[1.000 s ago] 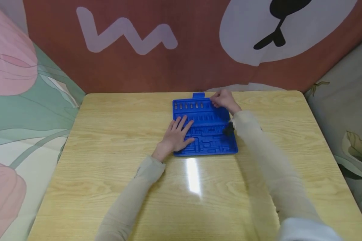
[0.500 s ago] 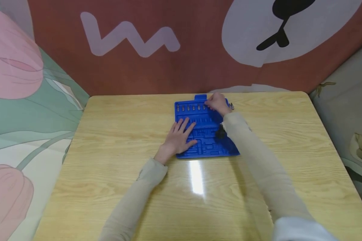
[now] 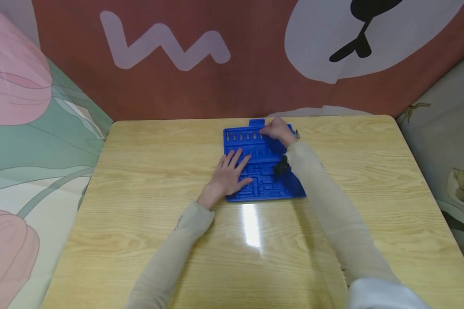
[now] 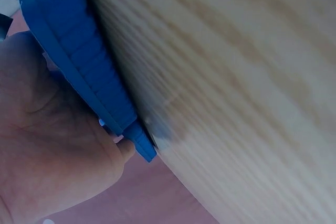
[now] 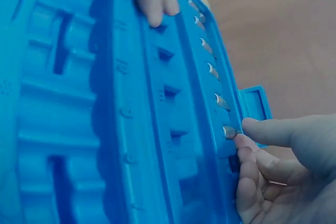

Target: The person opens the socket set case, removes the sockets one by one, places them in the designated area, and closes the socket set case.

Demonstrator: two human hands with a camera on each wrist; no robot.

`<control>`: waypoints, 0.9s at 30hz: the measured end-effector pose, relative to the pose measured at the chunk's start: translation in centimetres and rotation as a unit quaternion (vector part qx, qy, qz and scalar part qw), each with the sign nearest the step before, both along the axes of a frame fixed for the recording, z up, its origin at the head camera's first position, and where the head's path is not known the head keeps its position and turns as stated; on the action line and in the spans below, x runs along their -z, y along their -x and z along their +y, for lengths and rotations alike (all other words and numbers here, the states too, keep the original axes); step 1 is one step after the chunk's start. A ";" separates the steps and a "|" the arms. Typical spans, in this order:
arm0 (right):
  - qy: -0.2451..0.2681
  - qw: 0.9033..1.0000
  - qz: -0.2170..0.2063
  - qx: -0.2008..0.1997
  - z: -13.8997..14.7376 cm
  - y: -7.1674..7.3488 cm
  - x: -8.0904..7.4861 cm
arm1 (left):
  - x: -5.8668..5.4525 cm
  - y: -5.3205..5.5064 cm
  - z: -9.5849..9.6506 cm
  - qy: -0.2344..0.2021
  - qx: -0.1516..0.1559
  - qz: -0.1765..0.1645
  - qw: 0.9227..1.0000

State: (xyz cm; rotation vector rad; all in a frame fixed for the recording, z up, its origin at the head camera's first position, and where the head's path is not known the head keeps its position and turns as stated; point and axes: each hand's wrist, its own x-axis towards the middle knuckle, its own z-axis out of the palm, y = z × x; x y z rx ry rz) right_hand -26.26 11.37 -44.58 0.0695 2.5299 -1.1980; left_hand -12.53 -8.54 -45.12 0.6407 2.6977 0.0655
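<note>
An open blue plastic tool case [image 3: 270, 189] lies flat on the table. Along its far edge several small metal bits [image 5: 222, 100] sit in a row of slots. My right hand [image 3: 279, 131] reaches over that row, its thumb and index finger pinching the end of the rightmost bit [image 5: 229, 131]; the other fingers curl in toward the palm. Spread fingers of my left hand [image 3: 226, 176] rest on the left side of the case, while the left wrist view shows the heel of that hand along the blue rim.
A small metal piece [image 3: 297, 134] stands out just past the case's right edge, beside my right wrist. The blue latch tab [image 5: 254, 109] sticks out at the far edge, close to the table's back edge and the reddish wall [image 3: 178, 94]. Moulded recesses fill the near half.
My right hand has moved left from the case's far right corner to the rightmost bit in the row, uncovering the small metal piece at the right edge. The left hand stays put.
</note>
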 end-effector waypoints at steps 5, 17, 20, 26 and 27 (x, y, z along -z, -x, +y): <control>0.038 0.999 -0.017 0.023 0.1 -0.5 -0.4 | 0.2 0.0 -0.1 -0.004 0.002 0.001 1.000; 0.118 0.992 -0.022 0.050 -0.3 -0.7 -0.7 | 0.3 0.3 -0.2 -0.013 0.001 0.003 1.000; 0.121 0.991 -0.030 0.057 -0.1 -0.6 -0.5 | 0.4 0.3 -0.1 -0.015 0.000 -0.004 1.000; 0.120 0.991 -0.034 0.049 0.4 -0.5 -0.3 | 0.5 0.3 0.0 -0.009 -0.004 -0.014 1.000; 0.120 0.991 -0.035 0.048 0.4 -0.5 -0.3 | 0.6 0.4 0.0 -0.009 -0.004 -0.015 1.000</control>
